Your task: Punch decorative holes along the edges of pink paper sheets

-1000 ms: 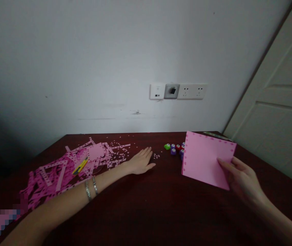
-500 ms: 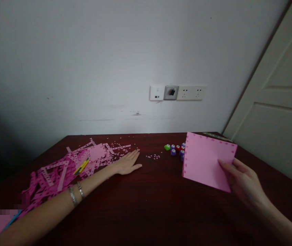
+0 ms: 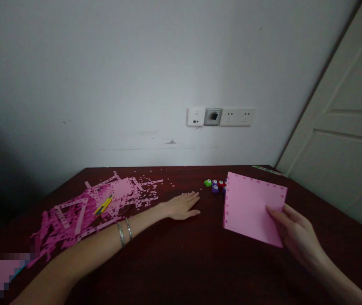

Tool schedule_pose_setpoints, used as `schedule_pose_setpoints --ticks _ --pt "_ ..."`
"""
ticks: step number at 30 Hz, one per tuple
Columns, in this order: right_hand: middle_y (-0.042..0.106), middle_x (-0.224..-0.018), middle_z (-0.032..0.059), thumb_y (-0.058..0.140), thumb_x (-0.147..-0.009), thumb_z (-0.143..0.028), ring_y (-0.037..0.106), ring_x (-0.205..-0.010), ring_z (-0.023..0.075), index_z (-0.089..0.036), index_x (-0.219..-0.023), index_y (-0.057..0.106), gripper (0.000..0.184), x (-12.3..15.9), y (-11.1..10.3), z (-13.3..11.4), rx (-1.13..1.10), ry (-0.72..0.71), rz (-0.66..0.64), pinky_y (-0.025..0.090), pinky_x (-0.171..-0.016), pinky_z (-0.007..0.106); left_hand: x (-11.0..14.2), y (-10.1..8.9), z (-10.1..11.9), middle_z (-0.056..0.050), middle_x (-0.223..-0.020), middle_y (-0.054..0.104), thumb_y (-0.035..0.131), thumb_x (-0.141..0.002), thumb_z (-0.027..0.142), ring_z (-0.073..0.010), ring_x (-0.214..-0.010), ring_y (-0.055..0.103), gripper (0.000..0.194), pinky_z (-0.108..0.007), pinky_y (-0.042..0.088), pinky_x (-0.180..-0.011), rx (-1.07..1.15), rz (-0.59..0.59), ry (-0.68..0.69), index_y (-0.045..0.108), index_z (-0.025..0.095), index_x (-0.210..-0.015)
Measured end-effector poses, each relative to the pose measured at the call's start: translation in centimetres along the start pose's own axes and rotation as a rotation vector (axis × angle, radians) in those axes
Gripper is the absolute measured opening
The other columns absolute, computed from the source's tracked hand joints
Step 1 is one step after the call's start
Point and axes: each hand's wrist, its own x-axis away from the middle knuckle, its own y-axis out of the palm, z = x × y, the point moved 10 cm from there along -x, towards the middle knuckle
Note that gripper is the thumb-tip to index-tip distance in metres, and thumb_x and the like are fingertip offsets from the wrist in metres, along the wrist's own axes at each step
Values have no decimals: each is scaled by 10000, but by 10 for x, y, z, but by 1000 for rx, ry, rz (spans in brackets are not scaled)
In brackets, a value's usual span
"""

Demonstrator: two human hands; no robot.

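My left hand point(image 3: 181, 206) lies flat, palm down, on the dark red table point(image 3: 181, 262), its thumb apart from the fingers. Small pink paper bits point(image 3: 187, 193) lie at its fingertips, partly covered by the hand. My right hand point(image 3: 295, 226) pinches a square pink sheet of paper point(image 3: 252, 207), thumb on the near face and fingers behind it. Punched shapes run along the sheet's top and left edges. The sheet is held up at a tilt and hides part of a group of hole punches point(image 3: 215, 188) in purple, red and green.
A heap of pink paper strips point(image 3: 73, 216) covers the table's left side, with a yellow utility knife point(image 3: 104, 205) on it. More pink bits point(image 3: 146, 192) are scattered beside it. A patterned strip point(image 3: 268, 170) lies at the back right. Wall sockets point(image 3: 236, 117) are behind.
My left hand slid left across the table, then back right to the loose paper bits. My right hand has lowered the pink sheet slightly and moved it a little left.
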Motion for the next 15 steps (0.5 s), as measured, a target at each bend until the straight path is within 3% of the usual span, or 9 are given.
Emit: schedule_pose_setpoints --ticks 3,6,8,12,15 --pt "694 -820 32 751 -546 -220 655 -637 221 -244 -855 644 328 2 1 0 -17 0 9 579 -504 292 -15 2 -20 -98 -1473 82 105 -869 588 -200 -1349 56 723 -363 100 -1091 8 -3 -86 121 104 -1405" --pt "696 -818 30 753 -547 -214 655 -631 214 -228 -873 637 347 2 1 1 -27 5 16 578 -500 279 -12 2 -37 -123 -1468 80 96 -862 599 -212 -1349 40 756 -373 96 -1092 0 -12 -175 128 68 -1400" --pt "697 -805 29 750 -551 -213 652 -615 204 -228 -880 637 349 1 0 4 -29 22 21 574 -494 262 -2 3 -29 -124 -1468 68 110 -860 602 -213 -1348 24 763 -361 97 -1094 -7 -24 -149 121 63 -1400" --pt "696 -783 15 755 -548 -210 643 -593 175 -236 -875 643 346 -1 -1 10 -36 52 23 566 -501 222 24 9 15 -98 -1473 -9 142 -866 592 -197 -1345 -30 749 -325 86 -1100 -8 -31 30 64 81 -1408" --pt "696 -805 20 750 -554 -203 648 -613 179 -239 -869 648 333 -2 2 12 -29 60 2 568 -515 225 26 9 17 -97 -1473 4 131 -872 581 -181 -1347 -6 732 -309 88 -1099 24 -47 56 81 84 -1408"
